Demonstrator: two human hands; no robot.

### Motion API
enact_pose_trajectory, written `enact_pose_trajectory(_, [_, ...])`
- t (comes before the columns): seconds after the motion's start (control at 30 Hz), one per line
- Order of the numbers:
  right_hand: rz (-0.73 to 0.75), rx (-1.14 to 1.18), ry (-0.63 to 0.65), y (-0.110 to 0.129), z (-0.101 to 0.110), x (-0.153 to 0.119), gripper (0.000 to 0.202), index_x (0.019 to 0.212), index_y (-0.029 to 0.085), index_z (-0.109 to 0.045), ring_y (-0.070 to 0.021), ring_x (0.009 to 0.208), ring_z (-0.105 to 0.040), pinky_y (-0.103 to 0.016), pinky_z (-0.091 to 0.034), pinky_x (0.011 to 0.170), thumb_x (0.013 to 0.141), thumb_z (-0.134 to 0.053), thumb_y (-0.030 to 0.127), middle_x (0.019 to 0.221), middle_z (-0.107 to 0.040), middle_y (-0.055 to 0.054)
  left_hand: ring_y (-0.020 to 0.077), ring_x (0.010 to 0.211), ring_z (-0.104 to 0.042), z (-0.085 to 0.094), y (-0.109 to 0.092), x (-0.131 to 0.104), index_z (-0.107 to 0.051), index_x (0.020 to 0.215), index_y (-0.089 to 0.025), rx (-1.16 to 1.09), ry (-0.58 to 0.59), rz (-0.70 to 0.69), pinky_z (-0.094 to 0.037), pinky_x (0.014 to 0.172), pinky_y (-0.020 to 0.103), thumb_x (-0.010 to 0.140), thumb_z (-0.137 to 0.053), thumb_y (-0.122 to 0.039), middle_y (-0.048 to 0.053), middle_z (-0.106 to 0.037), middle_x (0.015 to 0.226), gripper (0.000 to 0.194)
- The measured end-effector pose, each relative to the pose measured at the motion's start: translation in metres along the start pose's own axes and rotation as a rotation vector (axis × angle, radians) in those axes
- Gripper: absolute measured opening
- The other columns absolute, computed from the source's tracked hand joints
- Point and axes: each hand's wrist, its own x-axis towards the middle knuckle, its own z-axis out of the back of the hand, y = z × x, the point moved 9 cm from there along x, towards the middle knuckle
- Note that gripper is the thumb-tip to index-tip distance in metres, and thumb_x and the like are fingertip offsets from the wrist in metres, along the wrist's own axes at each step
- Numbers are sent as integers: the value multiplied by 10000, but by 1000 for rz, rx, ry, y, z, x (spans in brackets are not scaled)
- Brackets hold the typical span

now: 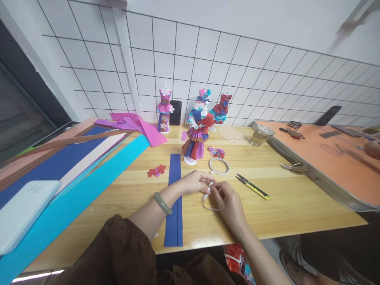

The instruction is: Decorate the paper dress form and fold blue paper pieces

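White strip point(205, 197) between hands point(229, 200), slanting down-left, lower part curling right

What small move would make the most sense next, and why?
Probably easing the hands apart to straighten the thin white strip: the fingers of the left hand and right hand meet at it, yet it curves in a slack loop beside the flat blue strip, so drawing it straight might make it easier to control.
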Motion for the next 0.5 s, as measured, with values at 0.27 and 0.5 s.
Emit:
enact_pose_trajectory(0.27, [230, -135, 79, 20, 7, -16, 273, 1031, 220, -581, -170, 745, -559, -272, -444, 637, 840, -387, 239, 869, -574, -81, 130, 694, -614, 5, -5, -2, -607, 981, -96, 8, -39, -12, -475, 708, 289, 583, -604, -58, 95, -644, 877, 400])
enact_pose_trajectory(0.5, [39, -495, -157, -59, 69, 1, 274, 966, 155, -607, -250, 872, -540, -373, -436, 752, 787, -455, 295, 941, -603, -125, 146, 681, -626, 4, -8, -4, -590, 985, -98, 63, 2, -41, -464, 707, 295, 516, -688, -76, 86, -639, 846, 479])
